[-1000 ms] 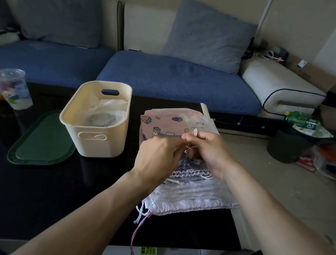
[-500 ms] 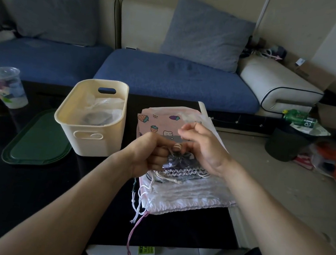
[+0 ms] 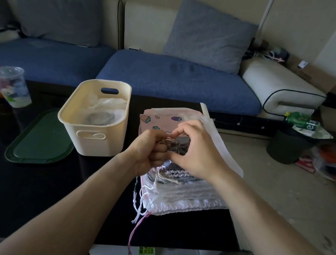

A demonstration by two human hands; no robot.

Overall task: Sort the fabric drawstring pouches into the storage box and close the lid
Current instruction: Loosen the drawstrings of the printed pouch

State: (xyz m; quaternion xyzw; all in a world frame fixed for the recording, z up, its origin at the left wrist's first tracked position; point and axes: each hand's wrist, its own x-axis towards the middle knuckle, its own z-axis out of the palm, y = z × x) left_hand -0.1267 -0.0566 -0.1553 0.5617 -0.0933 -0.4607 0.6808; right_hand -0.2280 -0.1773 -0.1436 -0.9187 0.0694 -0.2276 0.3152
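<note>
Head view: a small grey pouch (image 3: pixel 176 147) is held between both hands above the pouch stack (image 3: pixel 185 192) at the table's near right. Left hand (image 3: pixel 150 148) fingers are curled round its gathered cords; right hand (image 3: pixel 198 149) fingers are curled and pinch its top. Cream storage box (image 3: pixel 94 123) is seen left of the stack, lid off; green lid (image 3: pixel 37 142) lies flat beside it, further left.

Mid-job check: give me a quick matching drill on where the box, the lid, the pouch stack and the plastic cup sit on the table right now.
Things:
1. cream storage box
2. green lid
3. pouch stack
4. plastic cup

Places:
A. far left of the table
B. under both hands, right side
C. flat on the table, left of the box
D. centre, lid off, between lid and pouches

Pairs: 1-D, 2-C, 3-B, 4-A
</note>
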